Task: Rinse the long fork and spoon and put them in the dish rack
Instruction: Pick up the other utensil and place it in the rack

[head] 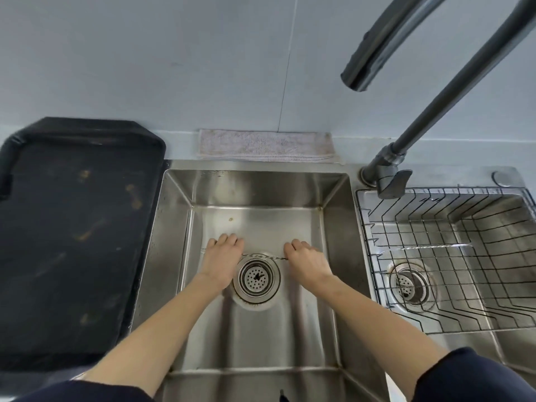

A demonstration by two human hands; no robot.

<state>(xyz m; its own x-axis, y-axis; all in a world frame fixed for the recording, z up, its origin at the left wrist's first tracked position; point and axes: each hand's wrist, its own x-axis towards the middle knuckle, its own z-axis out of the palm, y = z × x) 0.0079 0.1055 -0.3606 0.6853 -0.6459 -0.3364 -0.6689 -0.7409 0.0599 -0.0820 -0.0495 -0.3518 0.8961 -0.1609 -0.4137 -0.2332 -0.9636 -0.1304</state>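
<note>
over the sink drain (256, 278), left hand (221, 256), right hand (304, 261), fingers curled onto one thin utensil (262, 256)

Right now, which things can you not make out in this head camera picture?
- Thin twisted-handled utensil: both ends hidden under left hand and right hand; fork or spoon unclear, and whether there is one piece or two.
- Another long utensil in the dish rack: its head is too faint to name.
- Faucet: top cut off by the picture edge.
- Water flow: none visible.
</note>
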